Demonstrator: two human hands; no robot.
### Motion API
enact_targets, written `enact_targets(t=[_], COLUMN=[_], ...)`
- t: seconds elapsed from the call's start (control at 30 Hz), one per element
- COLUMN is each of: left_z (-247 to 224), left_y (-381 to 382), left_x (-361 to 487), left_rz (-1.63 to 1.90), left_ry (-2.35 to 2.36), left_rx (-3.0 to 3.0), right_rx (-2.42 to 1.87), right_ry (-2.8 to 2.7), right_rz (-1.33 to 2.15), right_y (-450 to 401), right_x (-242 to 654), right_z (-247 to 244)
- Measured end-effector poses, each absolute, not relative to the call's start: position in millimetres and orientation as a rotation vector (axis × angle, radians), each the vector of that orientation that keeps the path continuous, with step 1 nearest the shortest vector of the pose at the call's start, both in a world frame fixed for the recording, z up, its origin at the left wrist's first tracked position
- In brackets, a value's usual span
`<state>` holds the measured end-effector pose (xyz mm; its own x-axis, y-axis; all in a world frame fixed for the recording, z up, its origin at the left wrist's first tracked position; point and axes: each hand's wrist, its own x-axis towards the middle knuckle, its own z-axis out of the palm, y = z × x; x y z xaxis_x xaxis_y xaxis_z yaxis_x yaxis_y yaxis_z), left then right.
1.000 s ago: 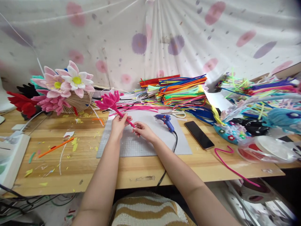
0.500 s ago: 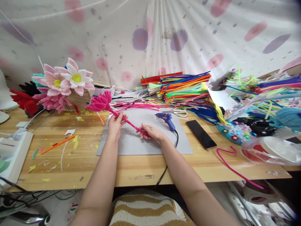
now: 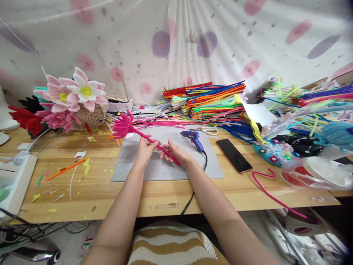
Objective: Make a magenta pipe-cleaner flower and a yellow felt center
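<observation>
A bright pink pipe-cleaner flower (image 3: 123, 126) with a long wrapped stem slants across the middle of the bench, its bloom up and to the left. My left hand (image 3: 147, 148) pinches the stem about midway, between thumb and fingers. Lower down, my right hand (image 3: 177, 153) cradles the stem's end loosely, the thumb lifted and the fingers curled beneath it. Both hands are above a grey cutting mat (image 3: 127, 171). Just beyond the right hand, a blue hot glue gun (image 3: 193, 140) lies on the mat with its black cord running towards me.
White-handled scissors (image 3: 211, 130) lie behind the glue gun, a phone (image 3: 234, 155) to the right. Bundled pipe cleaners (image 3: 215, 99) line the back. Finished flowers (image 3: 79, 92) stand at left near a power strip (image 3: 20, 184). A loose pink pipe cleaner (image 3: 271, 197) bends near the front edge.
The flower has shifted right and turned, its petals looking more spread. My left hand has slid down the stem, closer to my right hand, whose thumb has lifted.
</observation>
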<state>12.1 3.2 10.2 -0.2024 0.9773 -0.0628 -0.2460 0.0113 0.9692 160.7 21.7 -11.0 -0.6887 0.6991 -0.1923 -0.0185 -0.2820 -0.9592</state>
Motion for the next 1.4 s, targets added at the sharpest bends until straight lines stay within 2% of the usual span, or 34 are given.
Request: enact_targets(t=[0.67,0.93,1.2,1.4], left_z=[10,17,17,20], left_y=[13,13,15,20], left_x=[-3,-10,-12,-16], left_rz=[1.418,1.439,1.406,1.388], left_ry=[1.221,1.201,1.322,1.258], left_rx=[1.045,1.019,1.142,1.002], right_rx=[-1.113,-1.064,-1.048,-1.083], right_ry=[-1.894,-1.822,-1.880,-1.867], right_rz=[1.507,1.741,1.687,1.711], right_y=[19,18,17,16], right_x=[143,150,148,150], right_z=[-22,-16,-15,-10])
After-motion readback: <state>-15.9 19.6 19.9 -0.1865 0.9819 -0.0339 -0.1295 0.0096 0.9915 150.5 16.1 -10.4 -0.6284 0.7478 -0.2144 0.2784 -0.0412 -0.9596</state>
